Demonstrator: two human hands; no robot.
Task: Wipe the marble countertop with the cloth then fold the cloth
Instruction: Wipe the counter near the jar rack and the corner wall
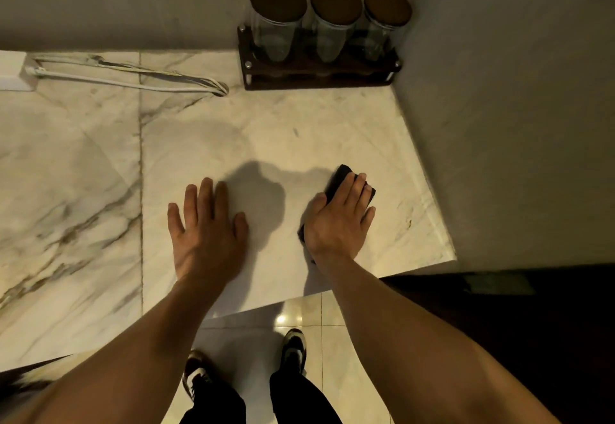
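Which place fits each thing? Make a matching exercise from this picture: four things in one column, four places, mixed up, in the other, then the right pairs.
Things
1. cloth
2. left hand
3. jars
4. white cable

Places
A. in a wooden rack in the back corner
B. along the wall, back left
C. under the right hand
D. flat on the bare marble countertop

Pairs: 1-C, 2-D, 3-A, 4-B
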